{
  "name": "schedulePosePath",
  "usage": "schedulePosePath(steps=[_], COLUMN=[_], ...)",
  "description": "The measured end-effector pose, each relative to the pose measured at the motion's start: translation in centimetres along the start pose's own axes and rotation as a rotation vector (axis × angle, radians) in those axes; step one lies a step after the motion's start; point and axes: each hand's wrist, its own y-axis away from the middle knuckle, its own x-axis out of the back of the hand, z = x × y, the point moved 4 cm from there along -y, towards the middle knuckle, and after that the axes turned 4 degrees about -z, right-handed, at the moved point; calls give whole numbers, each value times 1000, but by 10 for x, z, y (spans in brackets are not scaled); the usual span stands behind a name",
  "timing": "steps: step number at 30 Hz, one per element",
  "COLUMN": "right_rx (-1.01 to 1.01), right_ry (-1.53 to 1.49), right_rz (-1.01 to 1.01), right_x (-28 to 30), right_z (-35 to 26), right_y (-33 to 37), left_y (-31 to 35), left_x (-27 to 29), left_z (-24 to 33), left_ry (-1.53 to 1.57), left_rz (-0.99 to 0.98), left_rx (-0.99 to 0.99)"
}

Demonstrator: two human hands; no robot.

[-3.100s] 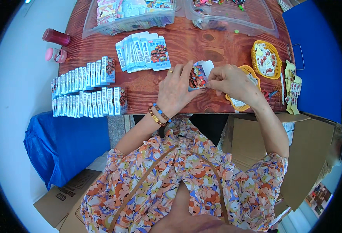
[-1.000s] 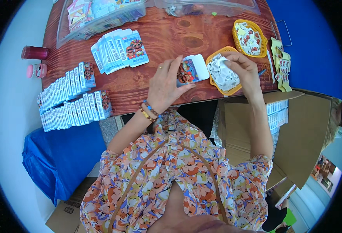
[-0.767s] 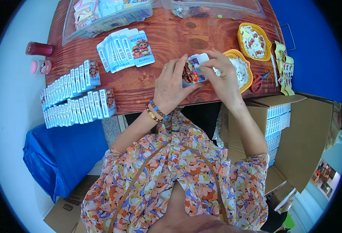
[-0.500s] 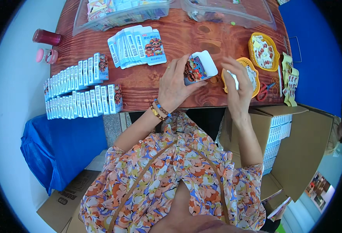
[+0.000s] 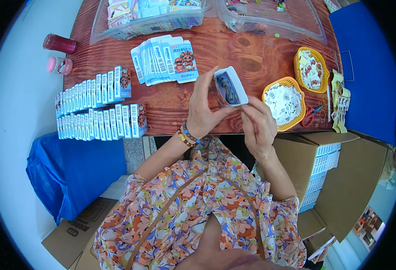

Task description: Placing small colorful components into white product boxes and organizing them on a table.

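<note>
My left hand [image 5: 201, 108] is wrapped round a small cardboard box [image 5: 234, 85], held above the table's near edge. The box's mouth faces up toward me, its white flap standing at the right. Inside it lies something with a blue round pattern, only partly visible. My right hand [image 5: 260, 128] has its fingers pinched together at the box's lower right corner, touching the rim. Whether a small item is also between those fingers is hidden. To the right of the box, a yellow basket [image 5: 302, 110] holds many small white packets [image 5: 282, 102].
Two rows of filled blue boxes [image 5: 96, 121] stand at the left, with flat cartons [image 5: 162, 60] fanned out behind. Clear plastic bins [image 5: 162, 22] line the back. A second yellow basket [image 5: 324, 74], red scissors [image 5: 309, 118] and a strip of packets [image 5: 340, 105] lie right. An open carton [image 5: 292, 155] stands below.
My right hand has moved left from above the near yellow basket to the box's rim, and its fingers have come together. The box has been turned so its mouth faces me more.
</note>
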Motion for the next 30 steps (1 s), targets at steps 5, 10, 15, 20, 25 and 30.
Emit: schedulePosePath(steps=[5,10,15,20,25,30], right_rx=[4,-6,17,27,-52,63], right_ry=[-21,-35,-4,43,79,79], right_rz=[-11,-7,40,71,1,18], right_x=[-4,-9,-14,-20,-29,-29], right_z=[6,14,16,20,19,9], right_y=[5,9,5,12,15,14], left_y=[-1,-5,-5,-7,-2,6], left_x=[6,7,3,-3,-2,4], left_z=[-8,-8,-8,-3,-5,-3], left_ry=[-49,-96,-178,-312,-305,-239], left_rz=[-38,-12,36,111,83,86], left_rx=[-47,-76,-52,-19,-6,-75])
